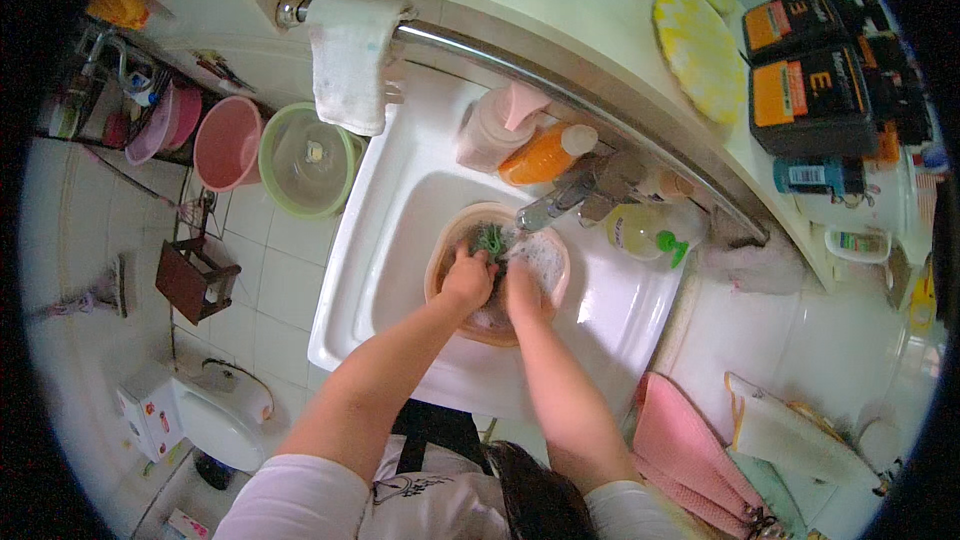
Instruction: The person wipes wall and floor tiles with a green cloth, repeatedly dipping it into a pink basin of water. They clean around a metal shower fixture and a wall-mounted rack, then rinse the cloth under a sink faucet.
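A round peach-coloured basin (433, 270) of soapy water sits in the white sink (405, 240), below the metal faucet (544, 211). Inside it is a tangled green item (490, 240), partly under water and too blurred to name surely. My left hand (471, 279) grips this item at its near side with bent fingers. Beside it, my right hand (523, 291) reaches into the white suds (546, 259). Motion blur and foam hide the right fingertips, so what they hold cannot be seen.
Behind the basin stand a pink pump bottle (495, 127), an orange bottle (540, 156) and a clear bottle with a green pump (637, 231). A white towel (349, 60) hangs on the metal rail (525, 56). Left on the floor are a green bucket (311, 157) and a brown stool (184, 279).
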`<state>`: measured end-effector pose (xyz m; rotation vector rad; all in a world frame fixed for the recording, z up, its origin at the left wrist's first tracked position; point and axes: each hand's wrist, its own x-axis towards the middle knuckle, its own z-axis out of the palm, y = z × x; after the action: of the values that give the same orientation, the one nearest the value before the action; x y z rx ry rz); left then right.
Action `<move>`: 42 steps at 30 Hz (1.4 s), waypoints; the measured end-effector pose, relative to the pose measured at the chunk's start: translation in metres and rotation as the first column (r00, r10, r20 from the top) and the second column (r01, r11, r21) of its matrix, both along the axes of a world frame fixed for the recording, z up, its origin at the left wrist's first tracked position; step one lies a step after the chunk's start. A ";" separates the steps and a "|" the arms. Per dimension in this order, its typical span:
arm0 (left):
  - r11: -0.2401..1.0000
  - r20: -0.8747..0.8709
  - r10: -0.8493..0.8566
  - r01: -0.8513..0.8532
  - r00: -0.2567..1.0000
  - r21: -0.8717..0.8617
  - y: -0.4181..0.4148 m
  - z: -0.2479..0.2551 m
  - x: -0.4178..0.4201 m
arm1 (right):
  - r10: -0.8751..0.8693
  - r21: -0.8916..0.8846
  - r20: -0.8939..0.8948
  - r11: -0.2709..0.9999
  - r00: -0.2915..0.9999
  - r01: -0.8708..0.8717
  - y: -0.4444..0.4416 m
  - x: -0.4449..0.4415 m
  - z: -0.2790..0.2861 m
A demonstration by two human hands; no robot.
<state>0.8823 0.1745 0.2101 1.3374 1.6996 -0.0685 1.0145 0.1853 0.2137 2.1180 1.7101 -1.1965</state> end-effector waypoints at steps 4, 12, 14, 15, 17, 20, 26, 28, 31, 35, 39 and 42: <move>0.539 0.475 0.841 -0.452 0.257 -0.710 0.020 0.094 -0.014 | -0.088 0.487 -0.274 0.846 0.958 0.217 -0.027 -0.041 0.096; 0.557 0.610 0.778 -0.283 -0.153 -0.781 0.014 0.110 -0.021 | 0.190 0.571 -0.474 0.809 0.860 0.137 -0.074 -0.080 0.188; 0.474 0.517 0.850 -0.289 -0.096 -0.832 0.017 0.117 -0.024 | 0.261 0.678 -0.338 0.734 0.904 0.042 -0.067 -0.076 0.174; 0.451 0.496 0.867 -0.340 -0.053 -0.825 0.018 0.108 -0.023 | 0.275 0.693 -0.312 0.720 0.909 0.020 -0.063 -0.073 0.167; 0.373 0.439 0.894 -0.395 -0.089 -0.839 0.020 0.123 -0.015 | 0.245 0.741 -0.240 0.671 0.939 0.014 -0.052 -0.067 0.158; 0.341 0.424 0.889 -0.369 -0.171 -0.864 0.007 0.077 -0.006 | 0.035 0.548 -0.243 0.829 0.969 0.107 -0.031 -0.055 0.113; 0.765 0.439 0.526 -0.631 0.728 0.128 -0.008 0.068 -0.009 | -0.165 0.288 -0.156 0.935 0.974 0.205 -0.016 0.005 0.051; 0.850 0.202 0.263 -0.326 0.943 0.414 -0.009 0.069 -0.020 | -0.049 0.469 -0.133 0.877 0.990 0.107 -0.018 0.015 0.050; 0.930 -0.124 -0.219 0.245 0.968 0.274 -0.006 0.082 -0.027 | 0.023 0.338 0.108 0.939 0.994 -0.058 -0.017 -0.007 0.077; 0.959 -0.108 -0.279 0.284 0.954 0.028 0.010 0.057 -0.011 | 0.097 0.114 0.239 0.985 0.966 -0.127 -0.013 -0.016 0.042; 0.965 -0.048 -0.248 0.251 0.968 0.076 0.010 0.039 -0.015 | 0.055 -0.046 0.078 0.998 0.995 -0.052 0.000 -0.008 0.047; 0.968 0.085 0.026 -0.046 0.996 0.246 0.001 0.057 -0.012 | -0.290 0.165 -0.132 0.936 0.948 0.310 0.003 -0.007 0.042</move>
<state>0.8700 0.1753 0.2676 1.4696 1.7044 0.2238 1.0074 0.1880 0.2553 2.5456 1.6379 -1.2917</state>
